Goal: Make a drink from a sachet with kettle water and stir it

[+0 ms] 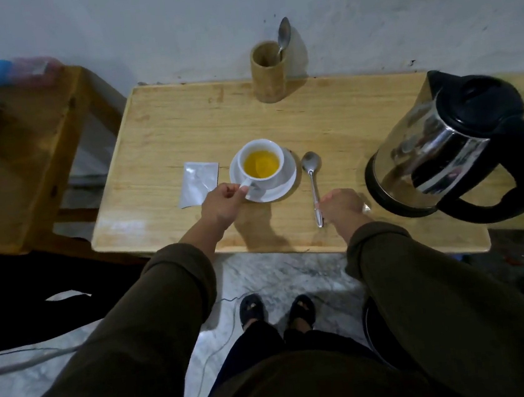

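Stirring stage, judged: left hand (220, 204) pinches handle of cup (261, 162) of yellow drink on saucer (288, 180), sachet (198, 183) just left of that grip; right hand (341, 204) closes on spoon (313, 182) lying on desk (344, 130), to lift next into cup; kettle (454, 147) further right.

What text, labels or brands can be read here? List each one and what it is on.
None can be read.
Sachet: plain silver side, no print visible.
Kettle: no legible brand or marks.
Cup and saucer: plain white.
Blue and pink items on the left table: too blurred to read.
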Tool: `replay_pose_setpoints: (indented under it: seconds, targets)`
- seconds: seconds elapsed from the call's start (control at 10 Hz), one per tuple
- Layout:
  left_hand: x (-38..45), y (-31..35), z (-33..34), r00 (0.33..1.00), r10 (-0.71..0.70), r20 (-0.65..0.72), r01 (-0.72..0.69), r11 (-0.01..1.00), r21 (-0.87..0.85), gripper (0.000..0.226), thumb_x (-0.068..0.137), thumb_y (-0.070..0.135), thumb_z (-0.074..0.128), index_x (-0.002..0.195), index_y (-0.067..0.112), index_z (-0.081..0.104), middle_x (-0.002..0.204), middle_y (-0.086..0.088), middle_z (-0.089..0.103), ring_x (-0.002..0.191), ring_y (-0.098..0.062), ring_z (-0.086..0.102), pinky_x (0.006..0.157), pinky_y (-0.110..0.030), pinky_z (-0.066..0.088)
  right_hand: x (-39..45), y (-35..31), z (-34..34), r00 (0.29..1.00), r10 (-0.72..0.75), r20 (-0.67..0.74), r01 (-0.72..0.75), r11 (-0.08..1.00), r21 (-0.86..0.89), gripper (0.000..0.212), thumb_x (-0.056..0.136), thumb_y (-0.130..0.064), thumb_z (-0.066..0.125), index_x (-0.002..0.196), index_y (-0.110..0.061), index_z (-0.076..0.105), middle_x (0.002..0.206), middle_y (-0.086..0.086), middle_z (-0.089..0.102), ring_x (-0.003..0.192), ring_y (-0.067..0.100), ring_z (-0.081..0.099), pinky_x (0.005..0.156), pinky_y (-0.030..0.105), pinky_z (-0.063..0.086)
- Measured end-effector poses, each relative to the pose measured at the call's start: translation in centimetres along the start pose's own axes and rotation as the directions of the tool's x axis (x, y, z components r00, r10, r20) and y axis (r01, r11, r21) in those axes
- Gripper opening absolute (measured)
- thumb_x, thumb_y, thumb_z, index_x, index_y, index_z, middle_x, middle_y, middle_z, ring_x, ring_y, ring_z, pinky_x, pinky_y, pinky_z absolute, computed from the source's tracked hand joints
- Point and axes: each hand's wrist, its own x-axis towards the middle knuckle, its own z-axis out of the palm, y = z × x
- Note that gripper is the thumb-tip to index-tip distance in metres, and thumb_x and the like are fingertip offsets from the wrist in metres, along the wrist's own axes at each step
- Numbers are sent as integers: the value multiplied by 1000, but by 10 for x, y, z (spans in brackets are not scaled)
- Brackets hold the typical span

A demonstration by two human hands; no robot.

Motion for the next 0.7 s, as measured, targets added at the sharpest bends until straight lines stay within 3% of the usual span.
replay_pose_setpoints:
  seconds: [0.1,0.2,0.3,0.4,0.5,0.6,0.7]
  targets:
    - [0,0,1,1000,-13,-5,13,1000,-13,36,88,40,59,108,10,65,100,0,61,96,-17,56,83,-28,43,3,-4,0,999,12,-43,-14,999,-35,25,89,-25,58,105,-8,67,115,9,67,108,26,63,78,27,49]
    - [1,-1,1,1000,-21,-10,21,1000,-22,36,88,39,60,108,10,65,106,-4,65,98,-18,58,83,-28,44,2,-5,1,999,39,-14,-40,996,-80,25,86,-25,63,102,-5,68,112,10,69,106,27,65,65,26,46]
    - [1,0,0,1000,-17,-1,17,1000,-22,37,89,39,59,110,9,65,114,-8,67,106,-23,60,90,-33,47,1,-7,2,995,99,-10,-100,994,-36,32,86,-28,66,105,-2,66,114,12,68,106,27,64,42,22,28]
    - [2,0,-1,1000,-2,13,2,1000,-19,37,89,38,59,111,9,64,116,-10,66,107,-24,60,93,-36,47,0,-8,3,994,95,-61,-98,994,-45,31,87,-27,65,103,-1,65,114,13,67,106,28,63,41,22,22]
    - [-2,2,-6,998,12,61,-12,1000,5,39,90,38,58,116,8,61,120,-10,65,113,-26,59,94,-36,46,-12,-11,-3,994,60,-94,-68,993,-94,32,91,-28,56,107,-1,63,120,14,63,113,30,58,61,22,32]
    - [-4,4,-14,996,24,81,-22,999,-27,46,89,42,58,124,12,53,127,-10,61,117,-26,57,95,-36,46,-22,-13,-7,988,34,-149,-47,996,-79,30,94,-22,46,107,0,62,119,15,63,111,31,58,72,26,31]
    - [-19,-5,-25,994,26,107,-26,1000,4,47,90,42,56,127,14,51,127,-7,61,118,-24,57,95,-34,45,-49,-4,5,981,13,-194,-12,1000,10,26,92,-18,46,103,-2,64,112,15,65,104,32,59,71,26,36]
